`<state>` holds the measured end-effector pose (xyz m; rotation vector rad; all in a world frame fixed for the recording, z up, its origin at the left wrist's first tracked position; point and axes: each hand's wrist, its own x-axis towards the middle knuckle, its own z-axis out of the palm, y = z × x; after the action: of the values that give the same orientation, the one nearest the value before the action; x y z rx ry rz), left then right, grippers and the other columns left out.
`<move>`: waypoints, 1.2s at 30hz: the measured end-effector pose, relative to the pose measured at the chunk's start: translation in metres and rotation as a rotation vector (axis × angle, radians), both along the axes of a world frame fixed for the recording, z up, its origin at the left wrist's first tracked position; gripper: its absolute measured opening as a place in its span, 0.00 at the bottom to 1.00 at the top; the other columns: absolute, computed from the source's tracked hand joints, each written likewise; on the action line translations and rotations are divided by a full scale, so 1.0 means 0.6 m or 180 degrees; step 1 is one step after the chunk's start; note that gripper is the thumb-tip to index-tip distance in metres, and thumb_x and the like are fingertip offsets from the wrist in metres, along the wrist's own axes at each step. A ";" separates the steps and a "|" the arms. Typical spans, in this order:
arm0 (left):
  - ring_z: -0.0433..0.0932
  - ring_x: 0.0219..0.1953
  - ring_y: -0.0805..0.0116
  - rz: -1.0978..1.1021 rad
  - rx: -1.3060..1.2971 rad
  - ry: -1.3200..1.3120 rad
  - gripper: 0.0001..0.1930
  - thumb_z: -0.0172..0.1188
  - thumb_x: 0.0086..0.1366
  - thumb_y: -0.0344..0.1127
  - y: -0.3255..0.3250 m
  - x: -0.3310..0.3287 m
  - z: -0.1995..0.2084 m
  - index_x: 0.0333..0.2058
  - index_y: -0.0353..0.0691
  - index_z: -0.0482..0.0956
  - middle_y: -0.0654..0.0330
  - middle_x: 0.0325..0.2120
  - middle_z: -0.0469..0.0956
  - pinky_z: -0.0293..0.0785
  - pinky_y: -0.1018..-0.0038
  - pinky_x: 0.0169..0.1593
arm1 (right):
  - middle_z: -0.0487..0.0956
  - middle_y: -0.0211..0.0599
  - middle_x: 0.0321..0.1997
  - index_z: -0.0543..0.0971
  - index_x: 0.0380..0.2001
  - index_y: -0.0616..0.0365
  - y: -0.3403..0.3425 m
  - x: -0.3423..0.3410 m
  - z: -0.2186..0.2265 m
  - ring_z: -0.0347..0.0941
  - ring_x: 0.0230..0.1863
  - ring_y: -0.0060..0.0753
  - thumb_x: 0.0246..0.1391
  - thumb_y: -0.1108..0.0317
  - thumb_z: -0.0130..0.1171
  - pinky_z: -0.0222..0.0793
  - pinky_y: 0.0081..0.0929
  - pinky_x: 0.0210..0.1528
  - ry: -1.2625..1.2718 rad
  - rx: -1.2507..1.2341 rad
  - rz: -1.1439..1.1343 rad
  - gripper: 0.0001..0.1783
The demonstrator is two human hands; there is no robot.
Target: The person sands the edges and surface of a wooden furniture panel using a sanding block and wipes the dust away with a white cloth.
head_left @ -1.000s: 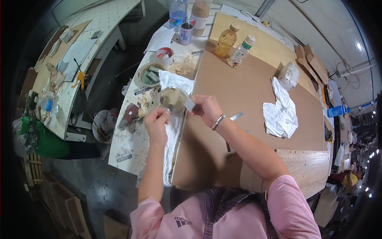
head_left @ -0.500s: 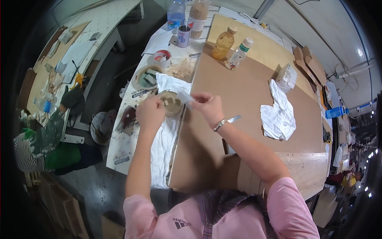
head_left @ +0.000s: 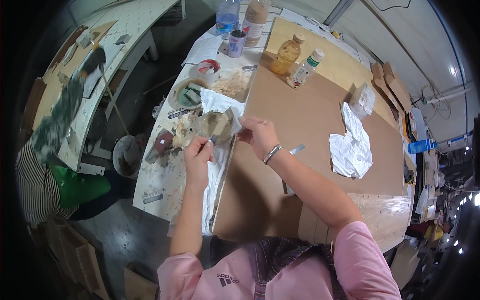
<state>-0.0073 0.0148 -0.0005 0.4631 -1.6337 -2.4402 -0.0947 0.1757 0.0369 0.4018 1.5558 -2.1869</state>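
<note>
In the head view my left hand (head_left: 199,156) pinches a narrow grey blade-like tool (head_left: 215,136), its far end over a round tub (head_left: 204,129) of beige paste. My right hand (head_left: 257,134) is closed on a flat pale-grey scraper (head_left: 235,120), held at the tub's right rim. The edge of the scraper lies close to the narrow tool's far end; I cannot tell whether they touch. The tub stands on a white cloth (head_left: 212,186) beside the brown board (head_left: 255,175). A bracelet (head_left: 272,153) circles my right wrist.
Left of the tub sit a bowl of green blocks (head_left: 189,95) and a dark red block (head_left: 160,145). A tape roll (head_left: 209,70) and bottles (head_left: 289,54) stand behind. A white cloth (head_left: 351,145) lies on the board. Another person's gloved hand (head_left: 93,61) holds a stick.
My left hand has moved slightly right and down, and the narrow tool now shows in it. My right hand stays by the tub. The other person's arm has risen.
</note>
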 end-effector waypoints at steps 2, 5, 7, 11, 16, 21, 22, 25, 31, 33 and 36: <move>0.65 0.22 0.81 0.0014 -0.0210 -0.0007 0.04 0.55 0.65 0.26 0.007 -0.005 -0.003 0.30 0.36 0.74 0.68 0.21 0.69 0.62 0.82 0.27 | 0.80 0.42 0.29 0.79 0.35 0.69 0.000 0.002 -0.003 0.77 0.27 0.33 0.58 0.72 0.56 0.75 0.29 0.33 -0.0046 -0.0139 0.0100 0.09; 0.64 0.20 0.82 0.0147 -0.0582 0.0069 0.04 0.54 0.65 0.25 -0.008 -0.022 -0.019 0.29 0.36 0.73 0.69 0.19 0.69 0.60 0.82 0.25 | 0.80 0.43 0.30 0.78 0.34 0.69 -0.001 0.008 -0.005 0.76 0.28 0.34 0.58 0.72 0.54 0.74 0.29 0.33 -0.0071 -0.0297 0.0311 0.09; 0.64 0.20 0.82 0.0363 -0.0867 0.0204 0.04 0.55 0.64 0.24 -0.017 -0.030 -0.023 0.29 0.36 0.73 0.69 0.19 0.68 0.59 0.82 0.24 | 0.80 0.43 0.31 0.78 0.34 0.70 0.001 0.010 -0.008 0.76 0.29 0.33 0.59 0.72 0.54 0.74 0.29 0.33 -0.0042 -0.0311 0.0425 0.10; 0.63 0.20 0.82 0.0319 -0.0680 0.0296 0.04 0.55 0.64 0.25 0.005 -0.021 -0.017 0.29 0.37 0.73 0.69 0.19 0.68 0.59 0.82 0.24 | 0.80 0.43 0.31 0.78 0.35 0.70 0.007 0.004 -0.007 0.76 0.28 0.34 0.59 0.72 0.53 0.74 0.28 0.32 -0.0136 -0.0258 0.0336 0.10; 0.63 0.20 0.83 0.0234 -0.0511 0.0138 0.05 0.56 0.64 0.25 -0.004 -0.038 -0.034 0.28 0.36 0.74 0.69 0.19 0.69 0.59 0.82 0.24 | 0.79 0.43 0.30 0.78 0.34 0.70 0.007 0.009 -0.007 0.75 0.28 0.34 0.59 0.72 0.53 0.73 0.28 0.31 -0.0122 -0.0389 0.0388 0.10; 0.64 0.20 0.81 0.0207 0.0130 0.0057 0.04 0.55 0.64 0.24 0.014 -0.023 -0.023 0.28 0.35 0.75 0.68 0.20 0.70 0.61 0.82 0.25 | 0.79 0.43 0.30 0.78 0.34 0.69 0.016 0.004 -0.010 0.75 0.28 0.34 0.59 0.73 0.51 0.72 0.28 0.31 -0.0116 -0.0207 0.0284 0.09; 0.64 0.20 0.81 0.0195 0.0133 0.0056 0.04 0.55 0.64 0.24 0.015 -0.027 -0.027 0.28 0.35 0.75 0.68 0.20 0.70 0.61 0.82 0.25 | 0.79 0.43 0.30 0.78 0.34 0.69 0.018 0.003 -0.010 0.75 0.28 0.34 0.59 0.73 0.51 0.72 0.28 0.31 -0.0115 -0.0204 0.0273 0.09; 0.64 0.20 0.80 0.0274 0.0224 0.0032 0.04 0.56 0.63 0.24 0.008 -0.029 -0.044 0.28 0.35 0.75 0.68 0.20 0.70 0.61 0.81 0.25 | 0.79 0.42 0.30 0.79 0.34 0.69 0.015 0.007 -0.009 0.75 0.28 0.33 0.59 0.73 0.52 0.71 0.28 0.31 -0.0082 -0.0287 0.0368 0.10; 0.64 0.20 0.81 0.0129 0.0266 0.0096 0.04 0.57 0.62 0.23 0.025 -0.024 -0.037 0.28 0.36 0.76 0.69 0.19 0.69 0.61 0.82 0.25 | 0.79 0.41 0.29 0.79 0.33 0.68 0.017 0.002 -0.014 0.75 0.27 0.33 0.59 0.72 0.52 0.71 0.28 0.31 -0.0158 -0.0210 0.0261 0.09; 0.64 0.19 0.81 0.0258 0.0284 0.0027 0.04 0.58 0.62 0.23 0.021 -0.031 -0.035 0.27 0.36 0.75 0.70 0.19 0.69 0.60 0.82 0.24 | 0.79 0.40 0.27 0.79 0.33 0.68 0.010 0.006 -0.010 0.75 0.26 0.33 0.59 0.71 0.53 0.71 0.27 0.30 -0.0165 -0.0101 0.0308 0.10; 0.67 0.19 0.76 0.0897 -0.1304 0.0374 0.06 0.58 0.60 0.21 -0.001 -0.040 -0.047 0.25 0.36 0.72 0.68 0.18 0.70 0.62 0.77 0.23 | 0.79 0.41 0.23 0.79 0.28 0.68 -0.003 0.014 -0.009 0.75 0.21 0.32 0.57 0.72 0.55 0.71 0.27 0.25 -0.0182 0.0056 0.0158 0.09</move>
<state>-0.0313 0.0140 -0.0289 0.4390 -1.8131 -1.8369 -0.0862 0.1739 0.0313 0.4227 1.5391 -2.1074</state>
